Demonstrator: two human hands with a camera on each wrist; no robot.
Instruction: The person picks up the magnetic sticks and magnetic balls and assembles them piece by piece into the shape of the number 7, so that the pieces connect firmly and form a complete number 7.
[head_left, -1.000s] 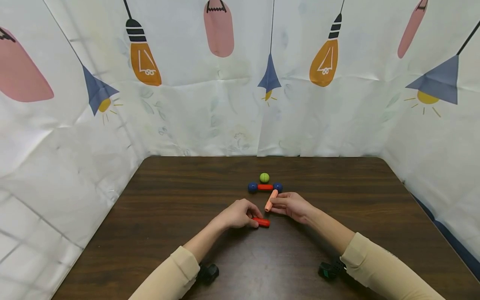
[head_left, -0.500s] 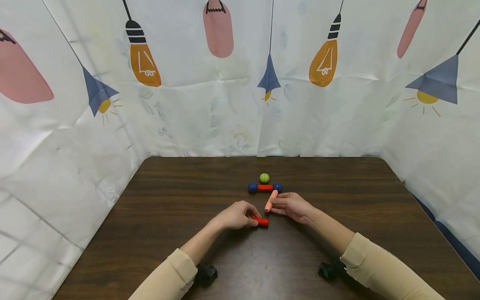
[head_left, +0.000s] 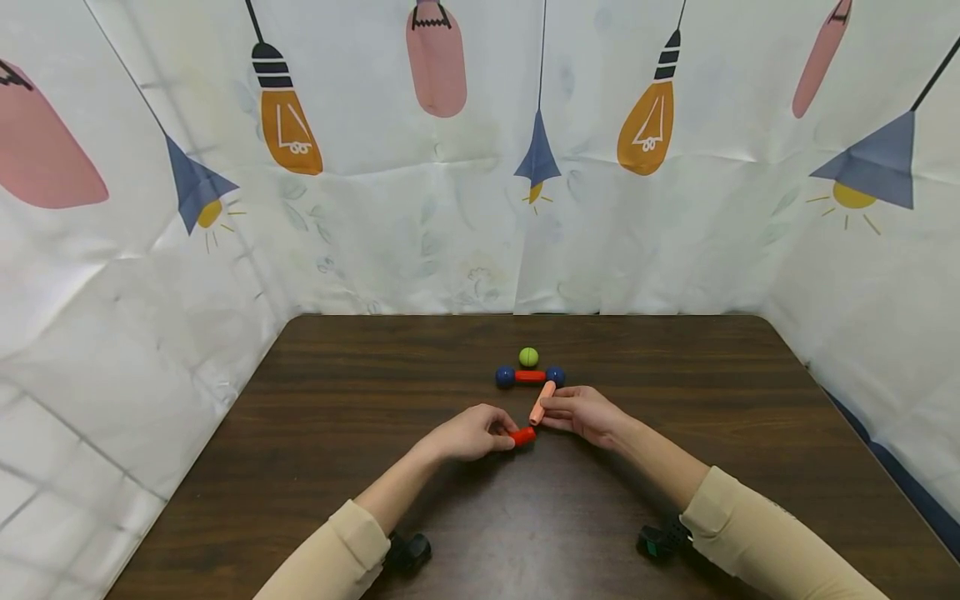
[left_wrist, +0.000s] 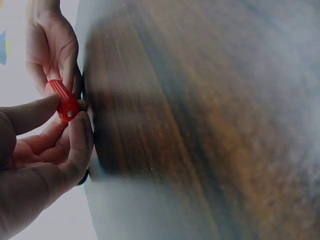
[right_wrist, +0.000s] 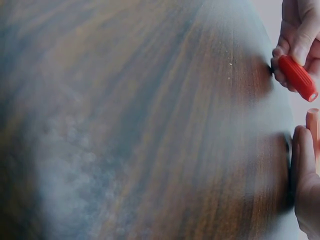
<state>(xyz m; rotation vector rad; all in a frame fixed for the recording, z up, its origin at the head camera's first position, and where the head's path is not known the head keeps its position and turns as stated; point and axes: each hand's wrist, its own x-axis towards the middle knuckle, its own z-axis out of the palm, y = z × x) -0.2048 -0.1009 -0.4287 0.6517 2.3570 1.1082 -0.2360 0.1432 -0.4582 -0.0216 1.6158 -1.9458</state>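
My left hand (head_left: 474, 432) pinches a short red ribbed rod (head_left: 523, 436) between thumb and fingers; a small pale hole shows in its end in the right wrist view. To its right, my right hand (head_left: 585, 412) holds a salmon-pink rod (head_left: 542, 403) at a slant, its lower end close to the red rod. Whether the two rods touch is unclear in the head view; the right wrist view shows a small gap. Just beyond the pink rod lies another red rod (head_left: 530, 377) with a blue ball (head_left: 505, 377) at its left end and a second blue ball (head_left: 556, 376) at its right.
A yellow-green ball (head_left: 528, 357) sits behind the red rod with the blue balls. The dark wood table (head_left: 360, 358) meets a printed white curtain (head_left: 480, 233) at the back and sides. Black devices (head_left: 408, 552) are at both wrists.
The red rod in my left hand has turned, its free end swinging away from me and nearer the pink rod's lower end. My right hand holds almost still.
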